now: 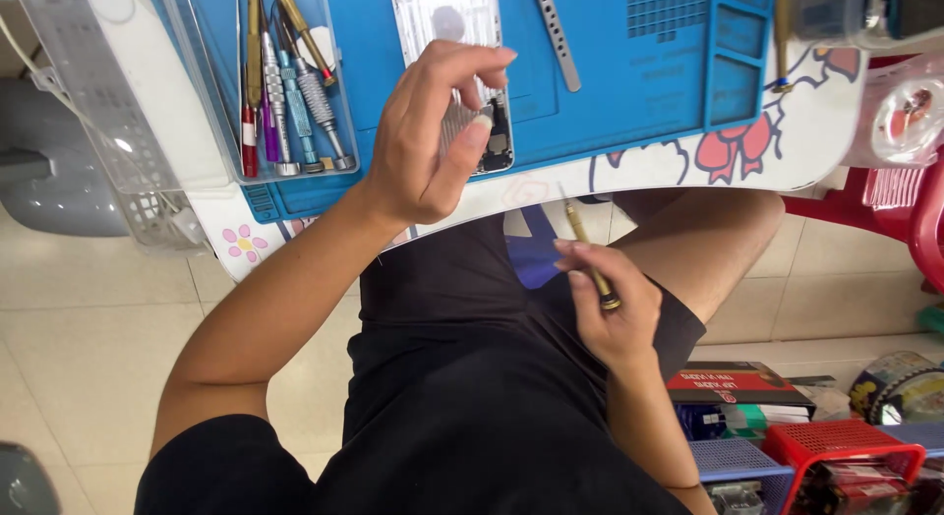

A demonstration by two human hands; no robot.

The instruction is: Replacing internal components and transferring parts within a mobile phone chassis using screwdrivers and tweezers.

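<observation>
Head view: the left hand (428, 141) pinches a small metal part off the opened phone (462, 72) on the blue repair mat (629, 92) — steadying it on the table. The right hand (610, 308) is closed around a gold screwdriver (590, 259), parked over the lap — clear of the work.

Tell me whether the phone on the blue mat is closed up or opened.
Opened: the phone lies with its bare metal shell and inner parts showing, no screen on it. The left hand pinches its lower end.
</observation>
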